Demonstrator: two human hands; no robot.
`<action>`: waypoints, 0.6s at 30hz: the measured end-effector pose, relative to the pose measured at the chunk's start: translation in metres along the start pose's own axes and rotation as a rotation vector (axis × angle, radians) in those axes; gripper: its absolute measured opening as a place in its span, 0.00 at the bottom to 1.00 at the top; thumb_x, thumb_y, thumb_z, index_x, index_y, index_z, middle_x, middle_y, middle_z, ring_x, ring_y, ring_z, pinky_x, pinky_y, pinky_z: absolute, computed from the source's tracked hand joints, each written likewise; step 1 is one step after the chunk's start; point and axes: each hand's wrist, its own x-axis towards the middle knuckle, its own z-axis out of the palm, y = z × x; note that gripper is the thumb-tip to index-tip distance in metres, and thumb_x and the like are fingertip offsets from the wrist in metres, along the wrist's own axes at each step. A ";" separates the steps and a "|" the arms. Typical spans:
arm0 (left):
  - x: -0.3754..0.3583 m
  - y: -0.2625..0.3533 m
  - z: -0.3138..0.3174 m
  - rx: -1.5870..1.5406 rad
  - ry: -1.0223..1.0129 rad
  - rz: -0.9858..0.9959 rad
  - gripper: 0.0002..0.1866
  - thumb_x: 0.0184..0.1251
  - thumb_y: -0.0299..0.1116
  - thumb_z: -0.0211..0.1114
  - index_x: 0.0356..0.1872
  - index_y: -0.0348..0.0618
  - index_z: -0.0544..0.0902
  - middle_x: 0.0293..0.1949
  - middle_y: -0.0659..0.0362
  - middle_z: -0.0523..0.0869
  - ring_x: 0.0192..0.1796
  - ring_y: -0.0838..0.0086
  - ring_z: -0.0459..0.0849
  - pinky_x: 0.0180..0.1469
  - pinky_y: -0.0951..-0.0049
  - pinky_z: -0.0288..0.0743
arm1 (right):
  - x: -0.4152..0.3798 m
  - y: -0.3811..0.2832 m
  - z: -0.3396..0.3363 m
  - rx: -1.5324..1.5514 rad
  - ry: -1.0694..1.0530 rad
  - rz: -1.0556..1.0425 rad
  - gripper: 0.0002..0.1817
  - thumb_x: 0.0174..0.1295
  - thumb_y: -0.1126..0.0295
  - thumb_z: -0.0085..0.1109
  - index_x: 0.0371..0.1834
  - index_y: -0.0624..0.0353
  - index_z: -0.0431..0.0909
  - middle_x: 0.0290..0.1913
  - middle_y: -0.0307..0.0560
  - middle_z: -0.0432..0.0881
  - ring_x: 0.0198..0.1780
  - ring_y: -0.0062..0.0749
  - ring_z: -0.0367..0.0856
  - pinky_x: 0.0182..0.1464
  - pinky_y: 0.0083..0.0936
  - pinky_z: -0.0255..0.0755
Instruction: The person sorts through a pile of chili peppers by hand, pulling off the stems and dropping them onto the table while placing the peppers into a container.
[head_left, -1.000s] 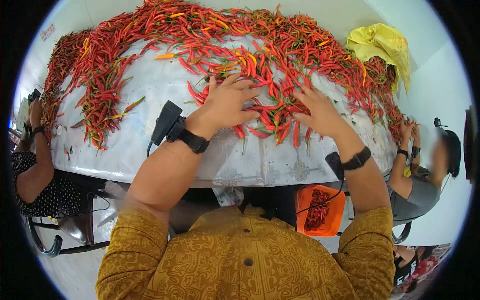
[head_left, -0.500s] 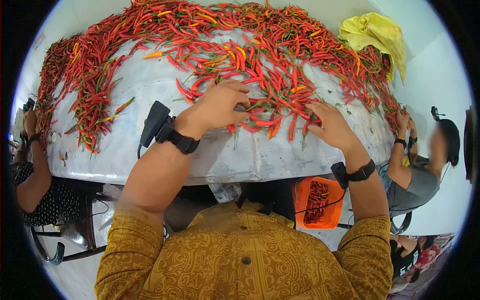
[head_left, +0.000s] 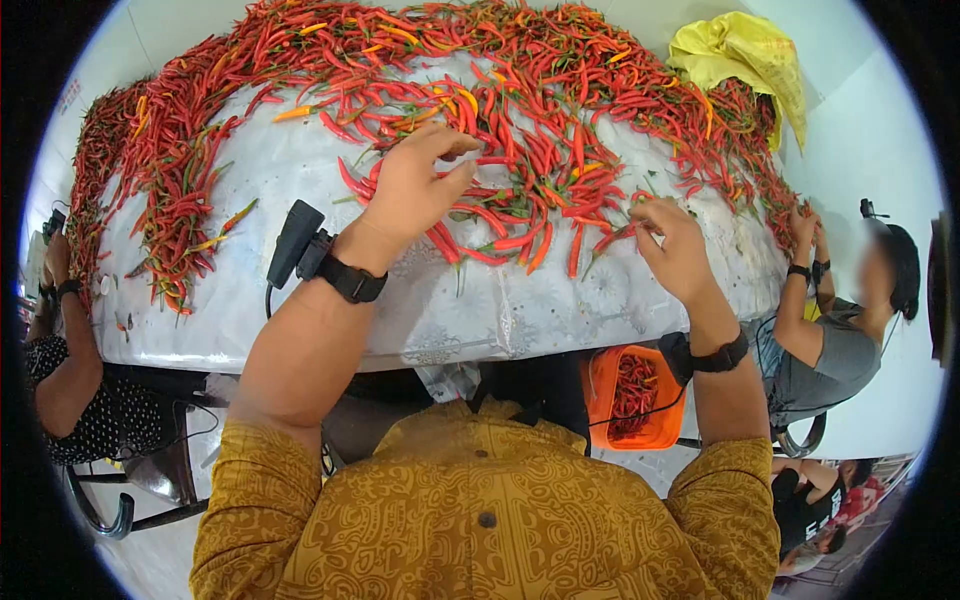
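Note:
Above the front part of the pile, my left hand (head_left: 425,185) is open, its curved fingers apart from the thumb and nothing visible between them. Loose red chili peppers (head_left: 515,240) with green stems lie just beyond and to the right of it. My right hand (head_left: 672,245) is at the right side of this cluster, fingers curled in towards the thumb. Between its fingertips is the end of one red chili pepper (head_left: 612,240), the stem pointing down and left. Both wrists wear black straps with small devices.
Heaped chili peppers (head_left: 190,150) ring the far side of the covered table (head_left: 530,325). A yellow sack (head_left: 735,55) lies at the back right. An orange basket (head_left: 595,400) holding chili peppers is below the table edge. Co-workers sit left (head_left: 75,370) and right (head_left: 840,350).
My left hand has lifted slightly up and left, off the peppers. My right hand has drawn a little right with its fingers curling in, and the chili pepper beside its thumb has turned.

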 end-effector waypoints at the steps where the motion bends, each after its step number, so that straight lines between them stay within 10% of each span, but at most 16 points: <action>1: -0.001 -0.004 0.003 -0.118 -0.005 -0.117 0.11 0.53 0.28 0.63 0.39 0.36 0.80 0.38 0.55 0.81 0.40 0.72 0.79 0.43 0.74 0.72 | 0.000 -0.007 0.000 0.088 0.004 0.055 0.12 0.48 0.78 0.56 0.37 0.60 0.75 0.36 0.51 0.78 0.38 0.40 0.77 0.41 0.31 0.70; 8: -0.003 -0.001 0.003 -0.261 -0.067 -0.254 0.10 0.57 0.33 0.62 0.32 0.35 0.80 0.20 0.59 0.78 0.23 0.80 0.73 0.27 0.76 0.68 | 0.001 -0.002 0.001 0.167 -0.109 0.211 0.05 0.47 0.79 0.57 0.29 0.61 0.77 0.27 0.47 0.77 0.33 0.36 0.78 0.34 0.27 0.70; 18: -0.002 0.001 0.002 -0.275 -0.083 -0.263 0.10 0.61 0.33 0.61 0.32 0.34 0.80 0.23 0.65 0.76 0.27 0.84 0.70 0.29 0.80 0.65 | -0.003 -0.025 0.022 0.135 -0.165 -0.109 0.14 0.44 0.82 0.54 0.37 0.58 0.75 0.40 0.47 0.75 0.41 0.44 0.76 0.43 0.33 0.71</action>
